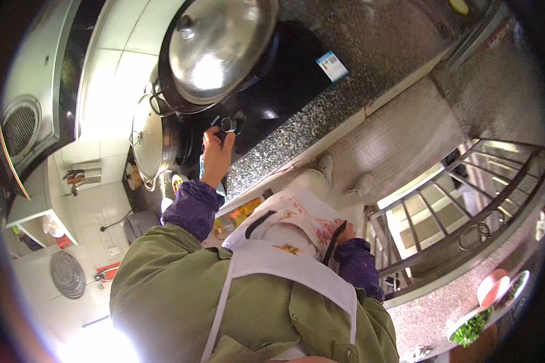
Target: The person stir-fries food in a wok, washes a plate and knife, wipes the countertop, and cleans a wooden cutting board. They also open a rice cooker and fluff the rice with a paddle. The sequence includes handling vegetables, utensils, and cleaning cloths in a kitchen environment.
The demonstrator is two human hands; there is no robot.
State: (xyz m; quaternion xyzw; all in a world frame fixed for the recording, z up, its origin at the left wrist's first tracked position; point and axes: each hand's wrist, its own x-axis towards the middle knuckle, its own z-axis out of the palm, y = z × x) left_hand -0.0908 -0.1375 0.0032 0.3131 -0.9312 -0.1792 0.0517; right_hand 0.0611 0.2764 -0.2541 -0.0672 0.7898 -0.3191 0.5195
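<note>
My left hand is at the front of the black glass gas hob, with thumb and fingers on the round control knob. Beyond it stands a large dark wok under a domed steel lid. Left of the wok is a lidded metal pot. My right hand is low by my side, against the white patterned apron and its dark strap or trim. The apron and sleeve partly hide that hand, so its grip cannot be made out.
A speckled stone counter edge runs along the hob, with a small label card on the hob's corner. A metal railing stands at right. Beyond it are a pink bowl and a bowl of chopped greens. A range hood hangs at upper left.
</note>
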